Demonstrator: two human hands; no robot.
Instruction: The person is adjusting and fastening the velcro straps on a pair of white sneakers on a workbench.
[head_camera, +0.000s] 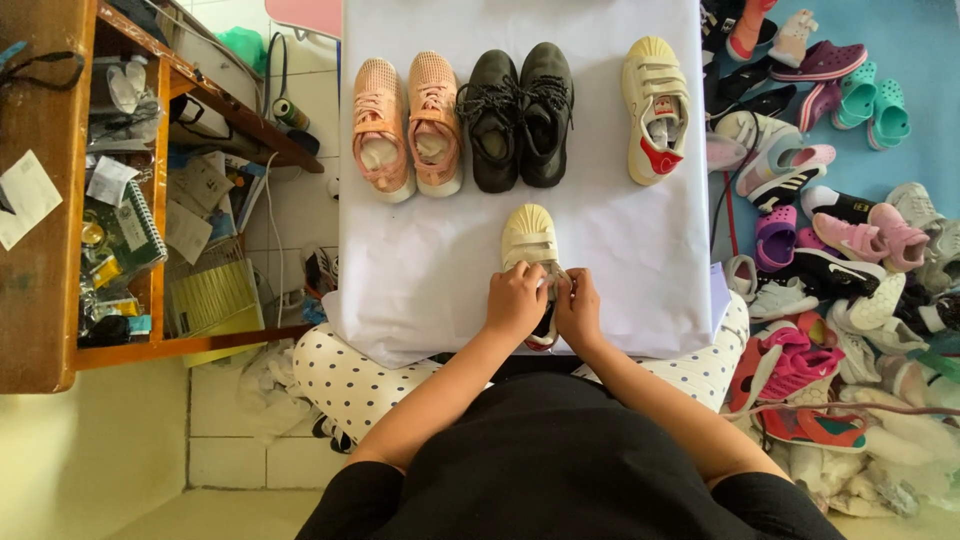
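A cream strap shoe (529, 238) lies toe away from me near the front edge of the white sheet (620, 240). My left hand (515, 300) and my right hand (578, 308) both grip its opening, covering the heel and tongue. Further back stand a pair of pink sneakers (408, 125), a pair of black lace-up sneakers (520, 115), and the matching cream shoe (655, 108) with a red heel patch.
A large heap of mixed shoes and sandals (830, 230) covers the blue floor on the right. A wooden shelf (60, 200) cluttered with papers and small items stands to the left. My lap in polka-dot trousers (340, 375) lies under the sheet's front edge.
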